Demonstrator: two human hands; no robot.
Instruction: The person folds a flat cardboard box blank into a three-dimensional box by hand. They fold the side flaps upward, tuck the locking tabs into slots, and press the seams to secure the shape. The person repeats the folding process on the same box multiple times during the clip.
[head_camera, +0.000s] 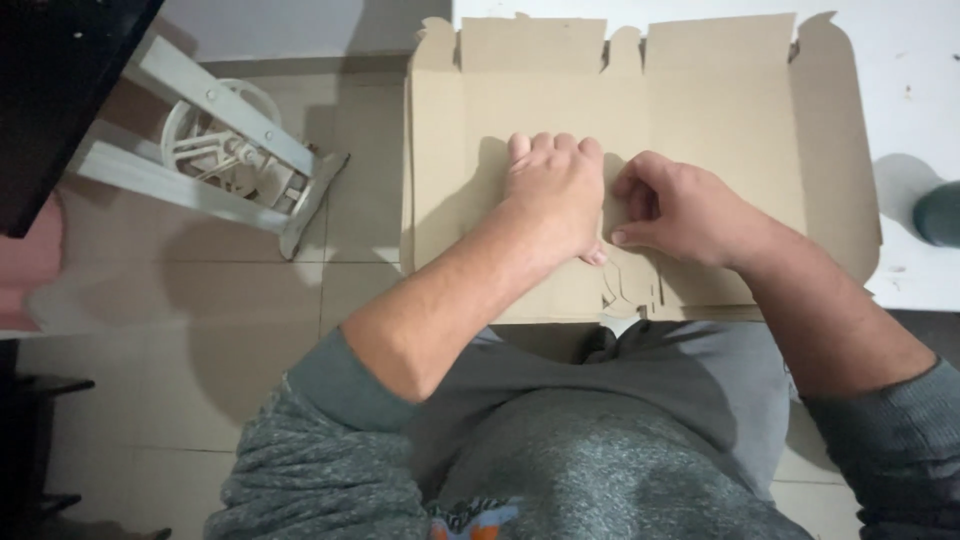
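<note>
A flat die-cut cardboard box blank (640, 130) lies spread over the near edge of a white bench (900, 60), its left part hanging out past the bench over the tiled floor (250, 300). Its tabs and notched flaps run along the far side, and a cut-out tab shape shows at the near edge just above the person's lap.

The left hand (555, 195) lies on the middle panel, knuckles up and fingers curled under, and appears to press the sheet down. Its grip is closed into a loose fist on the cardboard, with nothing visibly clamped inside it. The right hand (685, 210) sits just beside it, touching or nearly touching, with the thumb pointing left along the sheet and the fingers bent. It seems to pinch or crease the board at a fold line, though the fingertips are hidden and whether an edge is actually caught cannot be told.

Judging by this, the step in hand is the creasing of a score line near the middle of the blank. The panels still lie flat and no wall stands yet. The next move would call for steady pressure along the same line, with the overhanging left part kept from sagging.

A dark green rounded object (940, 212) stands at the bench's right edge, well apart from the hands. A pale metal frame with a wheel (225, 145) rests on the floor to the left.
</note>
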